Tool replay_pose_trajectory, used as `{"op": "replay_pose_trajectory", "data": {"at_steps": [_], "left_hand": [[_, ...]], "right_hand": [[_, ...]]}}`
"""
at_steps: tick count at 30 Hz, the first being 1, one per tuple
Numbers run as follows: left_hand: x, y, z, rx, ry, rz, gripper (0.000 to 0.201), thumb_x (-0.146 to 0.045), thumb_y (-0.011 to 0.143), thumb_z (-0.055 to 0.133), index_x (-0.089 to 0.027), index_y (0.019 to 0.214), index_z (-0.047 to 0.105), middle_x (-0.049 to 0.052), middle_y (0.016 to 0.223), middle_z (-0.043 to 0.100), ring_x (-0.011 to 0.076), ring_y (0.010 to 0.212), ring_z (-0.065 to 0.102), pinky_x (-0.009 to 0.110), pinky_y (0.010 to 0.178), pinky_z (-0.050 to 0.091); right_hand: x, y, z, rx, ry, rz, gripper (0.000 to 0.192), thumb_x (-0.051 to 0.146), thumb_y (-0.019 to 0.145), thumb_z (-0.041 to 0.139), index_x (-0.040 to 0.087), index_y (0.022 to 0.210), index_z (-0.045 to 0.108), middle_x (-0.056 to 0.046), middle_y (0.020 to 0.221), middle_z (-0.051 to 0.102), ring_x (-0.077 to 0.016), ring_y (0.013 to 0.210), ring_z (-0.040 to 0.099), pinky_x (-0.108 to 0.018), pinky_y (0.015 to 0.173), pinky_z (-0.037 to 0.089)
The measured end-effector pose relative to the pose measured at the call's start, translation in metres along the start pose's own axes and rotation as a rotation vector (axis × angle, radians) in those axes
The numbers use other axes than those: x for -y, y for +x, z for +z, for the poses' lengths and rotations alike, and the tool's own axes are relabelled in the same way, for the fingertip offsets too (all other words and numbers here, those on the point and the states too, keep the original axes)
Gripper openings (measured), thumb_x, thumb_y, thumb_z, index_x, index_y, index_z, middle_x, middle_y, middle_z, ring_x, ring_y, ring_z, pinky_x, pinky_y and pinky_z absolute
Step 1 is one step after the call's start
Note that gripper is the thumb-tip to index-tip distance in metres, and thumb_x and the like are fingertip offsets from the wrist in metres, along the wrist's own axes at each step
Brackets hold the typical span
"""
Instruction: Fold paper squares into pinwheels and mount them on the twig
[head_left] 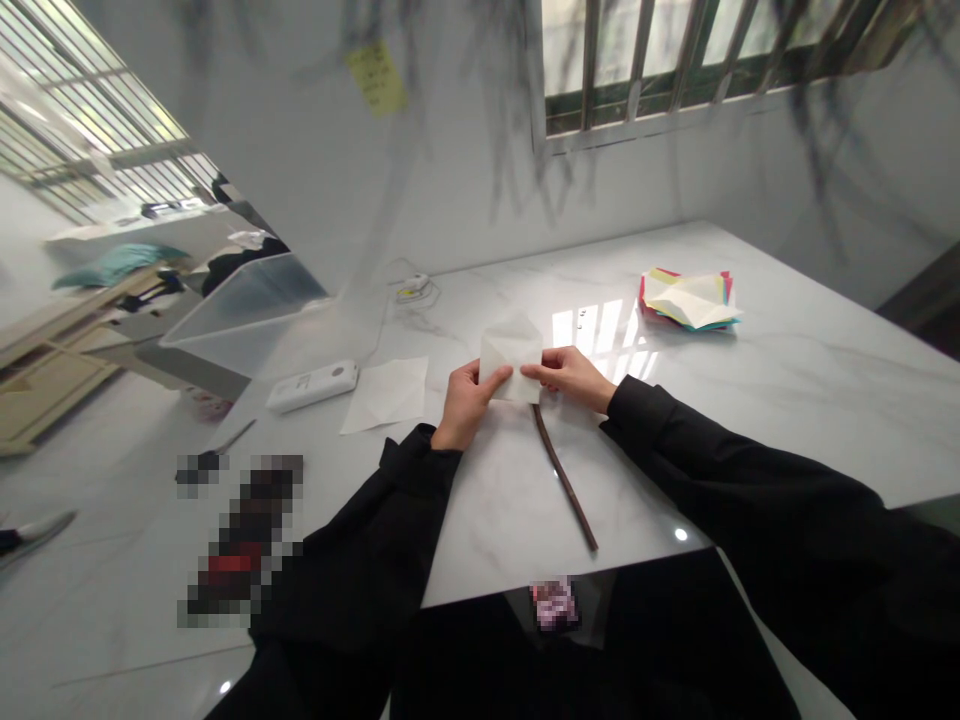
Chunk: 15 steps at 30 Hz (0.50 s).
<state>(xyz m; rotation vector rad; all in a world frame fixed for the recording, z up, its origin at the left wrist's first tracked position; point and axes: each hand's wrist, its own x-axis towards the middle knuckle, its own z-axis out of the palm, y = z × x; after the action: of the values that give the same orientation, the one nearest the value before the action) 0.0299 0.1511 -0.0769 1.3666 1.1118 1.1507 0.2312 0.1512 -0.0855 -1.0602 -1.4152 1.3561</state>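
My left hand (pixel 466 403) and my right hand (pixel 568 376) both pinch a folded white paper (pixel 512 357), held just above the white marble table (pixel 750 400). The thumbs meet along its lower edge. A thin brown stick (pixel 564 480) lies on the table under my hands and runs toward the near edge. Black sleeves cover both arms.
A flat white sheet (pixel 386 393) lies left of my hands, with a white remote-like device (pixel 313 385) beyond it. A stack of coloured papers (pixel 690 300) sits at the far right. A small white gadget with a cable (pixel 411 289) rests near the wall. A clear plastic bin (pixel 240 310) stands off the table's left.
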Motion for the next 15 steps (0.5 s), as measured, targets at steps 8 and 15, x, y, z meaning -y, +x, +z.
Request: {"op": "replay_pose_trajectory", "data": {"at_steps": [8, 15], "left_hand": [[0.000, -0.007, 0.011, -0.015, -0.139, -0.091, 0.052, -0.051, 0.074, 0.087, -0.015, 0.108, 0.075, 0.010, 0.102, 0.080, 0.0246, 0.081, 0.073, 0.035, 0.070, 0.059], [0.003, -0.007, 0.014, -0.026, -0.141, -0.039, 0.048, -0.047, 0.073, 0.088, -0.014, 0.107, 0.077, 0.011, 0.105, 0.080, 0.0251, 0.089, 0.073, 0.035, 0.078, 0.058]], "right_hand": [[0.002, -0.002, 0.000, 0.053, -0.043, 0.011, 0.046, 0.056, 0.074, 0.084, 0.012, 0.086, 0.078, 0.000, 0.065, 0.065, -0.0101, 0.055, 0.049, -0.024, 0.050, 0.037], [0.000, 0.000, -0.003, 0.060, -0.044, 0.022, 0.044, 0.052, 0.074, 0.086, 0.012, 0.091, 0.080, -0.004, 0.074, 0.071, -0.0113, 0.059, 0.054, -0.024, 0.053, 0.042]]}}
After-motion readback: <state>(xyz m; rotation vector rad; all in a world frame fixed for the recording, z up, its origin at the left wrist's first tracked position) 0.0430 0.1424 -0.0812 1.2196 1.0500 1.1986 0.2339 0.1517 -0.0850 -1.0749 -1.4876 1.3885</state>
